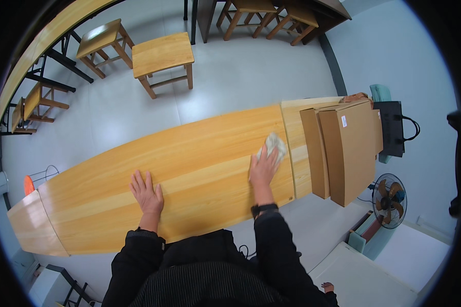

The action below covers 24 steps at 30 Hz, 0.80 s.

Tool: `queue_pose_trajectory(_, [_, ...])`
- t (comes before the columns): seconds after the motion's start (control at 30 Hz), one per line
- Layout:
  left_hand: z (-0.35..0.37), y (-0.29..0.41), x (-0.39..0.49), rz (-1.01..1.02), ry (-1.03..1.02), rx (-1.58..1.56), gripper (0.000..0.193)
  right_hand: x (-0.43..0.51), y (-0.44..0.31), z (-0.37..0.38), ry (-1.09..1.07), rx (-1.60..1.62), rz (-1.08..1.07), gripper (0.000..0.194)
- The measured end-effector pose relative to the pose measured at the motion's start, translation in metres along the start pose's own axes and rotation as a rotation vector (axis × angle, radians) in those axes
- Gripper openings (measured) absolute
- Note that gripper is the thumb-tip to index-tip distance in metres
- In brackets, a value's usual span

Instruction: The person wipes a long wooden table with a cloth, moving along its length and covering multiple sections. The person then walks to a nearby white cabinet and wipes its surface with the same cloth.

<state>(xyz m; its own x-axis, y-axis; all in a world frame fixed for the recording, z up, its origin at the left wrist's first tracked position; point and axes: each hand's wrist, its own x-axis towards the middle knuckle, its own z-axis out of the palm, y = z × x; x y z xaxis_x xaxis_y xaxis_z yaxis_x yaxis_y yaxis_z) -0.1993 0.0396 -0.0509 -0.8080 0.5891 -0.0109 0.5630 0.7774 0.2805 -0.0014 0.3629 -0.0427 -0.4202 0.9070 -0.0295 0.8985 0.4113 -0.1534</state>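
Observation:
Before me stretches a long wooden table (199, 153) with a light, glossy grain. My right hand (263, 167) presses a crumpled whitish cloth (274, 146) onto the tabletop, close to the seam at the table's right end. The cloth sticks out beyond my fingertips, and part of it is hidden under them. Further left, my left hand (146, 192) rests palm down on the wood with its fingers apart and nothing in it.
Cardboard boxes (349, 153) stand on the adjoining tabletop at right, beside a black bag (392, 128). A fan (389, 201) is at lower right. Wooden stools (163, 55) stand beyond the table. Another person's hand (327, 287) shows at the bottom right.

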Motion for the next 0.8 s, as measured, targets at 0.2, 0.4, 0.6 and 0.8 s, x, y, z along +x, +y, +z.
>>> queue_pose_trajectory(0.2, [0.003, -0.001, -0.001, 0.003, -0.003, 0.009, 0.057, -0.095, -0.068, -0.008, -0.123, 0.128, -0.423, 0.063])
queue_pose_trajectory(0.4, [0.000, -0.001, 0.000, -0.007, -0.017, 0.022, 0.056, 0.012, -0.102, 0.010, -0.049, 0.091, -0.536, 0.059])
queue_pose_trajectory(0.6, [0.003, -0.002, 0.002, 0.031, 0.010, 0.019, 0.054, 0.127, -0.045, 0.012, 0.080, -0.015, -0.241, 0.056])
queue_pose_trajectory(0.8, [0.006, -0.004, -0.001, 0.020, 0.032, 0.038, 0.053, 0.084, 0.006, -0.013, 0.017, 0.042, -0.131, 0.055])
